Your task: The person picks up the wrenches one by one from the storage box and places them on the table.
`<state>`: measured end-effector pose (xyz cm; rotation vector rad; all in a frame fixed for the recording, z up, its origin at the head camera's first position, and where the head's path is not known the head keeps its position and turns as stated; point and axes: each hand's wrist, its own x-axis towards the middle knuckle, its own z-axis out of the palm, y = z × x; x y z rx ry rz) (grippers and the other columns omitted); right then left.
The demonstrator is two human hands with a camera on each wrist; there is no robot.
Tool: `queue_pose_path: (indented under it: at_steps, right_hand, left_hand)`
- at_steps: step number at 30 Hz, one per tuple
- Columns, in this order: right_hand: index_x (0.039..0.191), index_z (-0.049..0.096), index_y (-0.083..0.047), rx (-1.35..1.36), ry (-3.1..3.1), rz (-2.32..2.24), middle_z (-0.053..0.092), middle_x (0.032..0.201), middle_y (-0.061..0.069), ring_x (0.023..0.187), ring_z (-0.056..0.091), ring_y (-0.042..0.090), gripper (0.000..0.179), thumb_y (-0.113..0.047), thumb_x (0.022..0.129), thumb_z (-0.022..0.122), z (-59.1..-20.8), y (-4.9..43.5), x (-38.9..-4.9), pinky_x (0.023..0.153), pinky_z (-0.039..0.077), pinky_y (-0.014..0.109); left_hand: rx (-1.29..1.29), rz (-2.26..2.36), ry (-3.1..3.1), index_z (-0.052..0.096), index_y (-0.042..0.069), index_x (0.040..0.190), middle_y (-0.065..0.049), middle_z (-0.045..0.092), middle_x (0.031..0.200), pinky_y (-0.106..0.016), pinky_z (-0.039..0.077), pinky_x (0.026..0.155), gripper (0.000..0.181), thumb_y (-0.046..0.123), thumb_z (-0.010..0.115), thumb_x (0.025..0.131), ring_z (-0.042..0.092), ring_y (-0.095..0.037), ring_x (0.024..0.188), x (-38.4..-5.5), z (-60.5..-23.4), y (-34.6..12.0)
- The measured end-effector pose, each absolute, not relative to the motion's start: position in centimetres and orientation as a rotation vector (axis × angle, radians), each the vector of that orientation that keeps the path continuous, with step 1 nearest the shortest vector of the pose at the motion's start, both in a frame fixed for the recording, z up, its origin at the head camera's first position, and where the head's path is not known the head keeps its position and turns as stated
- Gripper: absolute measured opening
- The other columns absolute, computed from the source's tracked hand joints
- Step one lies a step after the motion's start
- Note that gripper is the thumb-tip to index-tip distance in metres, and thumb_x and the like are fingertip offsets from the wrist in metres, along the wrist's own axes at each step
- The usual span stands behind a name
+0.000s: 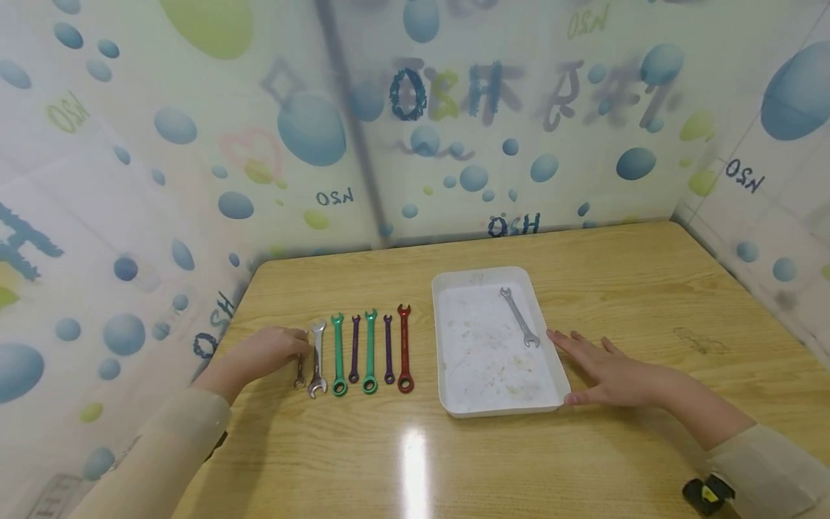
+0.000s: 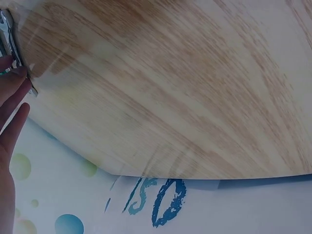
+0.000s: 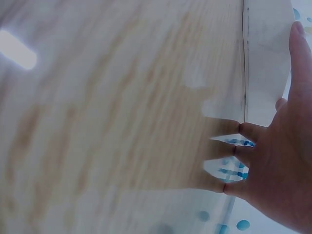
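At the left end of a row of wrenches, my left hand (image 1: 275, 347) pinches the upper part of a small silver wrench (image 1: 300, 376); its lower end shows below the fingers. Beside it lies a larger silver open-end wrench (image 1: 317, 364). Then come green (image 1: 338, 353), purple (image 1: 354, 351), green (image 1: 370, 353), purple (image 1: 388, 351) and red (image 1: 405, 351) combination wrenches, all roughly upright in the head view. My right hand (image 1: 616, 378), fingers spread, touches the right side of a white tray (image 1: 470, 360). Inside the tray, a silver open-end wrench (image 1: 519, 317) lies aslant.
The wooden table (image 1: 337, 461) meets a wall sheet (image 1: 441, 194) printed with bubbles at its back and left. In the right wrist view the tray's white side wall (image 3: 265, 63) stands along the thumb. A bright reflection lies on the table front.
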<state>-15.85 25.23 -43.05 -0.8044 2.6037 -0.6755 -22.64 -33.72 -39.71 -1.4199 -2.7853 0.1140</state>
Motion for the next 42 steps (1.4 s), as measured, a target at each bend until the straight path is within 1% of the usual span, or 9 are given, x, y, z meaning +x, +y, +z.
queue_pose_path:
  at_steps: [3,6,11,14,18,24,31,36,42]
  right_hand:
    - [0.157,0.004,-0.021,-0.799,2.602,-0.685,0.01,0.16,0.019,0.143,0.006,0.048,0.101,-0.059,0.085,0.064,-42.9,25.3,-15.9,0.103,0.0,0.073]
    - [0.157,0.005,-0.022,-0.795,2.6,-0.695,0.01,0.16,0.019,0.143,0.006,0.047,0.101,-0.059,0.085,0.064,-42.9,25.3,-15.8,0.103,0.0,0.073]
    - [0.157,0.004,-0.021,-0.796,2.601,-0.694,0.01,0.16,0.02,0.143,0.006,0.048,0.101,-0.058,0.085,0.064,-42.8,25.3,-15.8,0.103,-0.001,0.073]
    - [0.157,0.004,-0.02,-0.798,2.602,-0.685,0.01,0.159,0.02,0.142,0.006,0.048,0.101,-0.059,0.086,0.064,-42.8,25.3,-15.8,0.103,-0.001,0.073]
    - [0.157,0.004,-0.019,-0.799,2.603,-0.681,0.01,0.159,0.021,0.142,0.006,0.049,0.101,-0.058,0.086,0.064,-42.8,25.3,-15.7,0.103,-0.001,0.073]
    - [0.157,0.005,-0.018,-0.799,2.606,-0.684,0.01,0.158,0.023,0.142,0.006,0.049,0.101,-0.058,0.086,0.065,-42.8,25.3,-15.5,0.103,0.0,0.074]
    - [0.157,0.005,-0.019,-0.798,2.597,-0.699,0.01,0.159,0.023,0.142,0.006,0.049,0.101,-0.057,0.086,0.065,-42.9,25.3,-15.5,0.102,0.0,0.074]
    - [0.157,0.004,-0.02,-0.795,2.593,-0.702,0.01,0.159,0.022,0.142,0.006,0.049,0.1,-0.057,0.086,0.064,-43.1,25.3,-15.6,0.102,-0.001,0.074]
    - [0.157,0.004,-0.021,-0.8,2.612,-0.682,0.011,0.159,0.023,0.142,0.006,0.049,0.1,-0.06,0.086,0.063,-43.2,25.3,-15.7,0.103,0.0,0.073]
  left_hand:
    - [-1.397,0.179,-2.765,0.071,0.017,0.08,0.005,0.061,0.08,-0.026,0.046,0.056,0.027,-0.01,0.068,0.079,0.05,-0.007,0.065,-22.7,-39.4,-33.6]
    - [-1.383,0.229,-2.737,0.073,0.014,0.084,0.002,0.064,0.084,-0.027,0.05,0.059,0.024,-0.009,0.068,0.079,0.057,-0.01,0.069,-22.7,-39.1,-33.3]
    - [-1.392,0.254,-2.7,0.073,0.011,0.088,-0.002,0.067,0.089,-0.032,0.055,0.066,0.02,-0.004,0.077,0.074,0.066,-0.018,0.079,-22.9,-38.3,-32.3]
    - [-1.414,0.3,-2.673,0.072,0.011,0.089,-0.002,0.067,0.091,-0.035,0.055,0.07,0.02,0.004,0.081,0.074,0.065,-0.02,0.082,-23.0,-37.8,-31.3]
    - [-1.439,0.348,-2.637,0.072,0.011,0.091,-0.003,0.067,0.093,-0.037,0.055,0.073,0.018,0.012,0.082,0.076,0.065,-0.02,0.084,-23.1,-37.1,-30.0]
    - [-1.467,0.328,-2.586,0.073,0.012,0.091,-0.002,0.067,0.091,-0.035,0.054,0.069,0.017,0.015,0.083,0.077,0.063,-0.019,0.082,-23.2,-36.1,-27.9]
    - [-1.459,0.308,-2.566,0.072,0.012,0.093,-0.001,0.067,0.093,-0.034,0.054,0.072,0.018,0.017,0.082,0.078,0.063,-0.018,0.083,-23.2,-35.4,-25.3]
    - [-1.492,0.288,-2.528,0.072,0.014,0.091,0.001,0.066,0.089,-0.032,0.053,0.069,0.015,0.018,0.081,0.079,0.062,-0.016,0.08,-23.3,-35.0,-23.0]
    - [-1.508,0.267,-2.529,0.073,0.014,0.096,0.001,0.067,0.092,-0.032,0.053,0.075,0.015,0.017,0.078,0.082,0.062,-0.016,0.085,-23.6,-34.3,-20.3]
